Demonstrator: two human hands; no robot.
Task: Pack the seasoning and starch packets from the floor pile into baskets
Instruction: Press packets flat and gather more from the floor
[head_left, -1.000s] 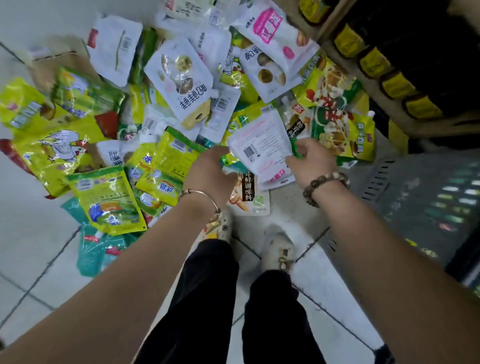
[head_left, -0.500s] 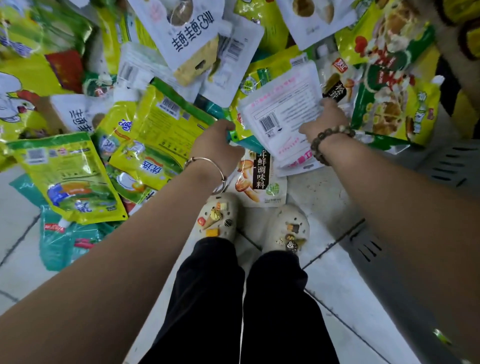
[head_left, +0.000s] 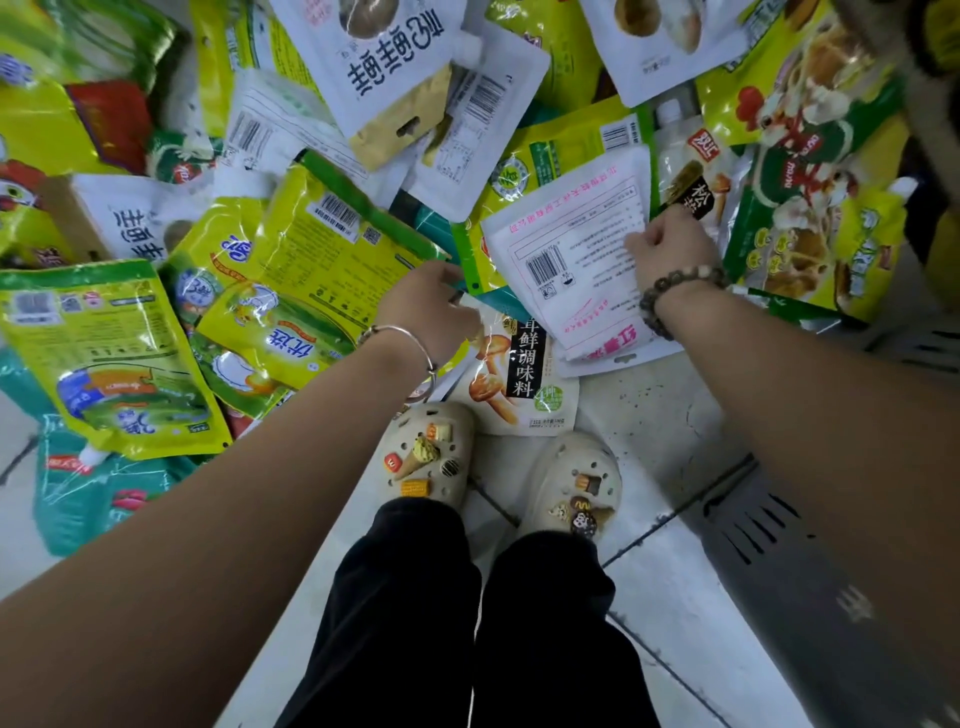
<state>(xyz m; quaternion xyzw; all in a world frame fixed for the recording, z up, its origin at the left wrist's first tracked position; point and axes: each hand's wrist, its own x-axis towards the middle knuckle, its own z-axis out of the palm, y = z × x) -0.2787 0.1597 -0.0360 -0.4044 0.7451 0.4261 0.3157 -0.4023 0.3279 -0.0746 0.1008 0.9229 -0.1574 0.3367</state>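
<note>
A pile of seasoning and starch packets covers the floor, mostly yellow-green, white and teal. My right hand pinches the right edge of a white packet with pink print and a barcode, thumb on top. My left hand has its fingers curled into the pile at the edge of a teal packet that lies under the white one; the fingertips are hidden. A mushroom seasoning packet lies flat just in front of my shoes.
A grey slotted basket stands at the lower right beside my right arm. My two cream clogs stand on white tiles at the pile's near edge. A large yellow-green packet lies at the left.
The view has dropped closer to the pile. Both hands have stayed at the white and teal packets, the right hand now on the white packet's right edge.
</note>
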